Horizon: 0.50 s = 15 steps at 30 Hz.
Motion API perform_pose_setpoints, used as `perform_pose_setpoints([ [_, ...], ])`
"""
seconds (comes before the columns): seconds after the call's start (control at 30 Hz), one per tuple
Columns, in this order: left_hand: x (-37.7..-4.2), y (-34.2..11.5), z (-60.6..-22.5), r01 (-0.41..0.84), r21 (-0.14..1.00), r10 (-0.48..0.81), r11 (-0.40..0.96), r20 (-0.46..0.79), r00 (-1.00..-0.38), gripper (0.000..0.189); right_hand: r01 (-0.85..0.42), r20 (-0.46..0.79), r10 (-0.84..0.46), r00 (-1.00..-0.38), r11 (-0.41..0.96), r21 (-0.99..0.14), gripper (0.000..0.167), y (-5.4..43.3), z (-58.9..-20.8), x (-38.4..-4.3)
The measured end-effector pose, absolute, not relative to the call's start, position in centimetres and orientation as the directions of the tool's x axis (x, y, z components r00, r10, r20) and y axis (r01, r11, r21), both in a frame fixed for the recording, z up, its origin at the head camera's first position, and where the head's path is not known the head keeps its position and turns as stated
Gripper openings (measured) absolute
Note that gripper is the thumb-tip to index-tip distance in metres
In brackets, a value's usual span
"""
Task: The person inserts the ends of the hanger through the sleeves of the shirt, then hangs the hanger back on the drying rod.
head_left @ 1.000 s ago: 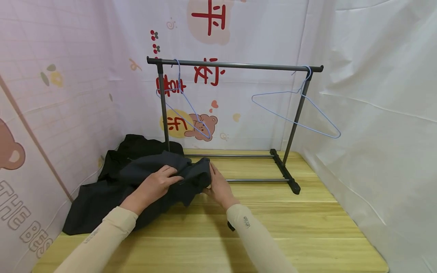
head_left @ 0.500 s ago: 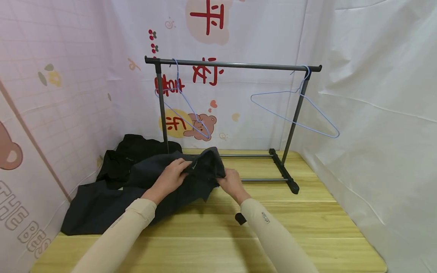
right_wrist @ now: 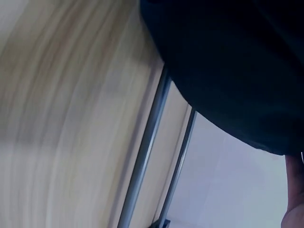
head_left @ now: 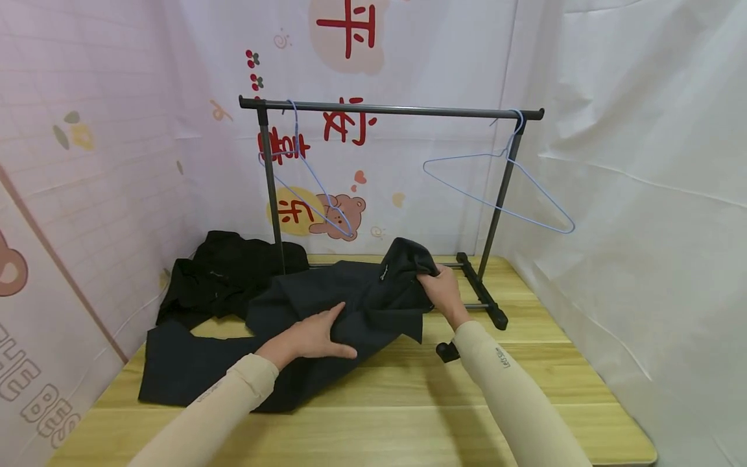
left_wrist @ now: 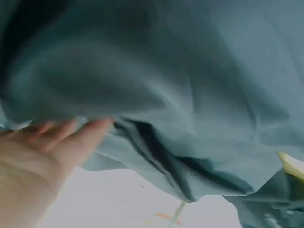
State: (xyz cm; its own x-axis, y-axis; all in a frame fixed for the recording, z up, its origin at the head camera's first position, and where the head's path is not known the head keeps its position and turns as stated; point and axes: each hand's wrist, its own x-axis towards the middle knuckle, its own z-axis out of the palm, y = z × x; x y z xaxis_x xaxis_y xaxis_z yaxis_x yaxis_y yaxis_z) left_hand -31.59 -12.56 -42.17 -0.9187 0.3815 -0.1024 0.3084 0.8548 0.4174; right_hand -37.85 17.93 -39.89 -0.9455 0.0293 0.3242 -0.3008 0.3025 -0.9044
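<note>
A dark grey garment (head_left: 327, 285) with a small zip or light tag near its raised end stretches across the table; its exact kind is hard to tell. My right hand (head_left: 443, 290) grips that bunched end and holds it up off the table. Above the garment's middle, my left hand (head_left: 312, 336) has its thumb and fingers spread. In the left wrist view the fingertips of that hand (left_wrist: 42, 161) meet the cloth's folds, blurred. Cloth (right_wrist: 228, 71) fills the upper right of the right wrist view, where only a bit of the right hand (right_wrist: 295, 190) shows.
A black garment (head_left: 233, 266) lies crumpled at the back left. A dark metal rack (head_left: 385, 109) stands behind, its lower bars partly covered by the grey garment. Blue wire hangers (head_left: 312, 175) hang at its two ends. White printed cloth walls (head_left: 630, 194) enclose the wooden table (head_left: 525, 389).
My right hand has pulled the grey garment's end to the right and up, spreading the cloth out. My left hand has let go of the cloth and spread its fingers.
</note>
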Motion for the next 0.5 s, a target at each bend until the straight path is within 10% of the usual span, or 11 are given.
perform_pose_setpoints([
  [0.1, -30.5, -11.6, -42.8, 0.380, 0.284, 0.424, 0.881, -0.112, -0.899, 0.098, -0.302, 0.320, 0.008, -0.947, 0.316, -0.900, 0.045, 18.9, -39.4, -37.8],
  [0.3, -31.3, -12.2, -42.5, 0.392, 0.095, 0.372, 0.915, 0.177, -0.911, 0.010, -0.262, 0.316, 0.073, -0.946, 0.399, -0.879, 0.046, 20.7, -37.5, -37.7],
  [0.5, -34.1, -12.8, -40.0, 0.245, 0.090, 0.187, 0.965, 0.414, -0.891, 0.016, -0.234, 0.414, 0.328, -0.849, 0.468, -0.852, 0.044, 21.6, -34.4, -37.8],
])
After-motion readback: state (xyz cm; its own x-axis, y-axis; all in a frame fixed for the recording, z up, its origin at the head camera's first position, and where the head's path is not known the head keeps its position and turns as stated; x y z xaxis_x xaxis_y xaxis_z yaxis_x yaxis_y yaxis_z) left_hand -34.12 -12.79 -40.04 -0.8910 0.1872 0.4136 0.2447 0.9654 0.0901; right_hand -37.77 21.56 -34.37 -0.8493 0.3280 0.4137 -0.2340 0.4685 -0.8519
